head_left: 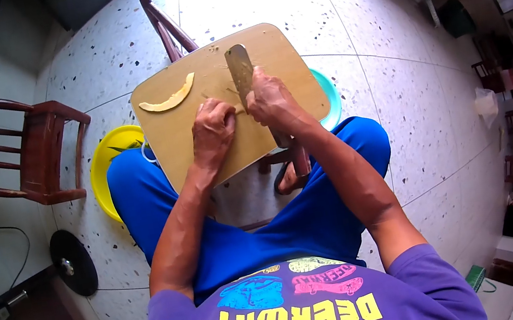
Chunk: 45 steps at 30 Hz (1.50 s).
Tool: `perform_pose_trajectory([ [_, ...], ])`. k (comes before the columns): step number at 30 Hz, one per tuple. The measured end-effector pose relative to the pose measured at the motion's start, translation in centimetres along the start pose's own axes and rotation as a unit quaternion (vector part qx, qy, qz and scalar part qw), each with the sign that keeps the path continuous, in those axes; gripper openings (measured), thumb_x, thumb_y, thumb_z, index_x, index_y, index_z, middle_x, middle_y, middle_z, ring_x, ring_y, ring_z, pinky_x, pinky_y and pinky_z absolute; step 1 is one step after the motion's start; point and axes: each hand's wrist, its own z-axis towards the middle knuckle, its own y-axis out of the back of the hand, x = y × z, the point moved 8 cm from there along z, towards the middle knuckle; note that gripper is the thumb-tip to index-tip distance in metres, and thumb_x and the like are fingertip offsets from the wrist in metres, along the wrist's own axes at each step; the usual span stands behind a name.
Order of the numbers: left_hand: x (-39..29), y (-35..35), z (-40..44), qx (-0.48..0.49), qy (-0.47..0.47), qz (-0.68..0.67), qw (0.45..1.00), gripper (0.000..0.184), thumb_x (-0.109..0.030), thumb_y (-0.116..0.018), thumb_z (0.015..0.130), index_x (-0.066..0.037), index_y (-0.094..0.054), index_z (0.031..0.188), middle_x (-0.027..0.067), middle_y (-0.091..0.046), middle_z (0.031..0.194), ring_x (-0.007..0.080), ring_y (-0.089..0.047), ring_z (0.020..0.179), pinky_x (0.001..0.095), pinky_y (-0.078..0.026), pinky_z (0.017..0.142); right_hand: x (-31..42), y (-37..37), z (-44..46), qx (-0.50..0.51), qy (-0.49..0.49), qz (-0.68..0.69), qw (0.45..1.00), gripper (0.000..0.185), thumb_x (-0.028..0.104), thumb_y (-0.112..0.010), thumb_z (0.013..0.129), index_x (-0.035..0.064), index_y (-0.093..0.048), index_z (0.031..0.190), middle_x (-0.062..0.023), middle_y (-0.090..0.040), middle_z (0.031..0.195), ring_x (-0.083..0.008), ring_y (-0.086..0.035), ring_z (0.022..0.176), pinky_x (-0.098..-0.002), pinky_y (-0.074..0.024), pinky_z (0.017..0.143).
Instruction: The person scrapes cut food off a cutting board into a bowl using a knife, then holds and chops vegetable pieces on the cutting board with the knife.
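Cleaver stands over the desk, to the right of a crescent slice; right hand wrapped firmly round its grip; left hand curled on the desk near the blade, fingers bunched beside a small pale piece; from where I stand, cannot tell whether they pinch it; judgement on technique: fingertips tucked back, knuckles toward the steel, short controlled strokes, weight kept central on the small top; materials: blade broad, greyish, mottled; slice thin, curved, yellow, inner edge ragged; desk tan, smooth-looking, corners rounded, crumbs scattered
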Motion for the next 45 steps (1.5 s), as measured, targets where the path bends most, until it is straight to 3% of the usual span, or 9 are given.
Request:
perform_pose_trajectory([
  [2, 0.0, 0.0, 0.0, -0.005, -0.004, -0.001, 1.000, 0.004, 0.002, -0.074, 0.087, 0.000, -0.073, 0.090, 0.0158, -0.072, 0.092, 0.0356, -0.070, 0.089, 0.0427, -0.057, 0.081, -0.2, 0.3, -0.8, 0.023, -0.057, 0.063, 0.996, 0.017, 0.003, -0.054, 0.094, -0.0049, -0.053, 0.109, -0.0299, -0.067, 0.075, -0.0371, -0.073, 0.074, -0.0488, -0.0593, 0.072],
  [13, 0.1, -0.1, 0.0, -0.006, 0.003, 0.003, 1.000, 0.004, 0.001, -0.074, 0.086, 0.000, -0.073, 0.090, 0.0160, -0.071, 0.092, 0.0364, -0.069, 0.088, 0.0433, -0.057, 0.081, 2.0, 1.0, -3.6, -0.005, 0.046, 0.008, 0.999, 0.018, 0.004, -0.054, 0.093, -0.0058, -0.053, 0.109, -0.0366, -0.068, 0.087, -0.0567, -0.067, 0.088, -0.0602, -0.0542, 0.081],
  [18, 0.2, -0.2, -0.1, 0.001, 0.007, 0.008, 1.000, 0.004, 0.001, -0.074, 0.086, 0.000, -0.073, 0.090, 0.0159, -0.072, 0.093, 0.0364, -0.070, 0.089, 0.0430, -0.058, 0.081, 0.5, 0.2, -0.6, 0.019, -0.046, 0.038, 0.998, 0.018, 0.005, -0.055, 0.093, -0.0071, -0.052, 0.106, -0.0353, -0.068, 0.086, -0.0509, -0.071, 0.084, -0.0585, -0.0552, 0.076],
  [22, 0.3, -0.2, -0.1, -0.001, 0.003, -0.001, 1.000, 0.004, 0.001, -0.074, 0.086, 0.000, -0.073, 0.090, 0.0159, -0.071, 0.093, 0.0361, -0.070, 0.089, 0.0432, -0.057, 0.081, -0.3, -0.8, -0.5, 0.028, 0.013, -0.078, 0.996, 0.016, 0.005, -0.055, 0.094, -0.0061, -0.053, 0.105, -0.0334, -0.069, 0.089, -0.0457, -0.073, 0.081, -0.0562, -0.0565, 0.076],
  [25, 0.1, -0.1, 0.0, -0.003, 0.006, 0.001, 1.000, 0.004, 0.001, -0.074, 0.086, 0.000, -0.073, 0.090, 0.0159, -0.071, 0.092, 0.0363, -0.069, 0.089, 0.0436, -0.057, 0.082, 1.7, 1.4, -3.0, 0.007, 0.009, 0.067, 0.998, 0.020, 0.003, -0.055, 0.091, -0.0104, -0.050, 0.105, -0.0389, -0.064, 0.085, -0.0576, -0.066, 0.087, -0.0601, -0.0549, 0.081],
  [28, 0.1, 0.0, -0.1, -0.004, 0.012, 0.000, 1.000, 0.004, 0.001, -0.074, 0.086, 0.000, -0.073, 0.090, 0.0159, -0.070, 0.091, 0.0366, -0.069, 0.089, 0.0440, -0.057, 0.082, 1.4, 0.8, -3.5, -0.043, 0.078, 0.051, 0.995, 0.019, 0.003, -0.055, 0.091, -0.0100, -0.050, 0.105, -0.0376, -0.063, 0.083, -0.0568, -0.065, 0.084, -0.0601, -0.0546, 0.081],
  [34, 0.5, -0.3, -0.2, -0.004, 0.010, -0.005, 1.000, 0.003, 0.000, -0.073, 0.087, 0.000, -0.073, 0.090, 0.0159, -0.070, 0.092, 0.0371, -0.068, 0.091, 0.0447, -0.056, 0.083, 2.7, 0.9, -2.7, 0.012, 0.027, -0.005, 1.000, 0.017, 0.004, -0.053, 0.094, -0.0068, -0.054, 0.107, -0.0372, -0.068, 0.095, -0.0562, -0.067, 0.095, -0.0595, -0.0530, 0.089],
  [42, 0.2, 0.0, -0.2, 0.018, 0.024, -0.012, 0.999, 0.004, -0.002, -0.072, 0.088, -0.001, -0.074, 0.091, 0.0158, -0.071, 0.095, 0.0386, -0.067, 0.093, 0.0466, -0.056, 0.085, -0.5, -0.9, 0.3, 0.045, -0.058, -0.020, 0.997, 0.021, 0.008, -0.059, 0.096, -0.0059, -0.050, 0.109, -0.0263, -0.068, 0.077, -0.0357, -0.073, 0.068, -0.0458, -0.0596, 0.069],
  [45, -0.2, 0.5, -0.2, 0.008, 0.022, 0.022, 0.999, 0.005, -0.001, -0.074, 0.089, -0.001, -0.076, 0.093, 0.0155, -0.072, 0.095, 0.0358, -0.070, 0.090, 0.0431, -0.057, 0.082, 0.0, -0.1, -2.0, 0.027, -0.034, 0.040, 0.998, 0.019, 0.008, -0.058, 0.096, -0.0049, -0.051, 0.109, -0.0283, -0.069, 0.080, -0.0382, -0.073, 0.071, -0.0475, -0.0593, 0.071],
])
